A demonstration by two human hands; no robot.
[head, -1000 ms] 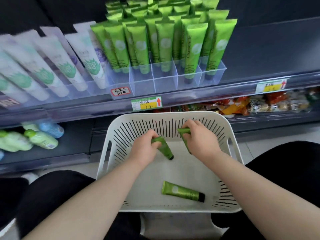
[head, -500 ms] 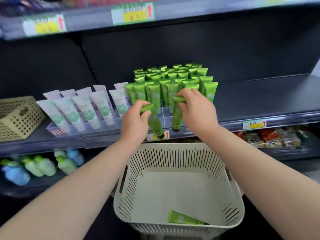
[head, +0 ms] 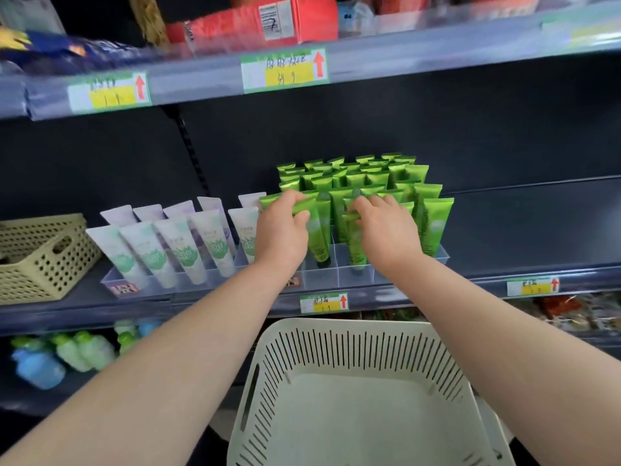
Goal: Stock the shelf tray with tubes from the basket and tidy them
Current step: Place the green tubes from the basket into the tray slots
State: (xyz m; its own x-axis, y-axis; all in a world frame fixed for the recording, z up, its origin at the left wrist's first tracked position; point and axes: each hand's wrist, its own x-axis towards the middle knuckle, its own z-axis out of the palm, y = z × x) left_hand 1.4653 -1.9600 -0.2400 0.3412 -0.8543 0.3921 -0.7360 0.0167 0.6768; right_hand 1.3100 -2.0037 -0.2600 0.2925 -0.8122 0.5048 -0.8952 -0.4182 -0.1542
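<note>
Several green tubes [head: 433,223] stand cap-down in rows in a clear divided shelf tray [head: 321,275] on the middle shelf. My left hand [head: 281,230] grips the top of a green tube [head: 318,237] whose black cap sits in a front compartment of the tray. My right hand [head: 384,228] holds another green tube [head: 355,243] by its upper end, its cap down in the neighbouring front compartment. The white slotted basket [head: 363,348] is below, close to me; only a sliver of green shows at its bottom edge.
White and purple tubes [head: 183,250] fill a clear tray to the left. A beige perforated basket [head: 43,253] sits at the shelf's far left. Bare shelf [head: 537,230] lies right of the green tubes. Price labels line the shelf edges; small bottles [head: 67,354] lie on the lower shelf.
Both hands rose from the basket with one green tube each and moved forward to the shelf tray; the tubes now stand in the front compartments. The view tilted upward.
</note>
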